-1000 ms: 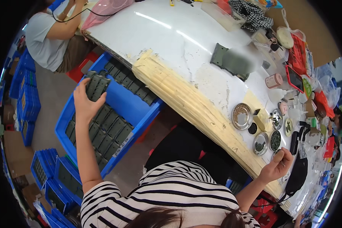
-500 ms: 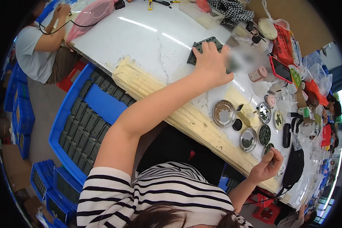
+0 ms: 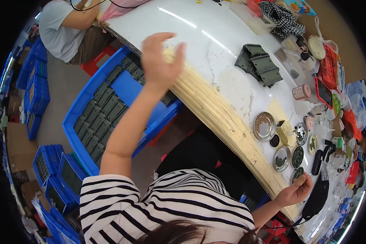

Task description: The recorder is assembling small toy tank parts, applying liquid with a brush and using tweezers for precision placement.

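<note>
Moved: since half a second ago the left hand (image 3: 158,61) has come away from the stack of dark green parts (image 3: 259,64) and now hangs in the air over the table's near edge.
Stack of dark green parts: lying on the white table (image 3: 183,28), well apart from both hands, untouched.
Left hand: raised, fingers spread wide, holding nothing.
Right hand: (image 3: 296,191) at the table's right end, fingers loosely curled just beside a small round dish (image 3: 298,174) of dark pieces; whether it grips anything cannot be told.
Blue crate: (image 3: 110,101) on the floor below the left arm, rows of dark parts inside.
Nearby: more round metal dishes (image 3: 264,126) between the hands; another person (image 3: 65,28) sits at the far left.
</note>
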### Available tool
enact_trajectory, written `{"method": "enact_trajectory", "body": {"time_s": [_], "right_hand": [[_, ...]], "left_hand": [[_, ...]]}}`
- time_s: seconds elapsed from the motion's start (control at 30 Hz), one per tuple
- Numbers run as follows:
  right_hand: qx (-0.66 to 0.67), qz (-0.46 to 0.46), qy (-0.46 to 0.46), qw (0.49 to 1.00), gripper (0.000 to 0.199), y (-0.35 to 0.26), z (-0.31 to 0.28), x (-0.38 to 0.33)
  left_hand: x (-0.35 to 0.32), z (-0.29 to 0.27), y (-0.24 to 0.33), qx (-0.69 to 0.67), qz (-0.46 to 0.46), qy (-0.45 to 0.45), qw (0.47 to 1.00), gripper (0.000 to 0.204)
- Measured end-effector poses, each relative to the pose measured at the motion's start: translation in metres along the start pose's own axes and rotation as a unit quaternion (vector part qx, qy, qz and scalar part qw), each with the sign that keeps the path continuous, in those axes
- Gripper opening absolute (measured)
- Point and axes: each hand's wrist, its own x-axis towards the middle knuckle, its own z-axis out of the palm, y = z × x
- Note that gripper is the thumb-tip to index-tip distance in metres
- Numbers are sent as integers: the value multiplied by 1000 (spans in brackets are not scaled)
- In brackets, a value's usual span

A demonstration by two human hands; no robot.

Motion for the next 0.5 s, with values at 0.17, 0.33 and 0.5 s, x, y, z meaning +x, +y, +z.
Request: {"method": "enact_trajectory", "body": {"time_s": [0.17,0.33,0.5], "right_hand": [[43,50,-27,997,9,2,7,1],[31,11,-52,998,10,-17,20,-1],[18,24,-41,999,12,-9,8,-4]], "left_hand": [[-88,-106,-214,265,-194,-176,928,40],[-100,-120,-257,331,-244,-402,818,59],[-86,-132,-245,339,-242,-354,837,59]]}}
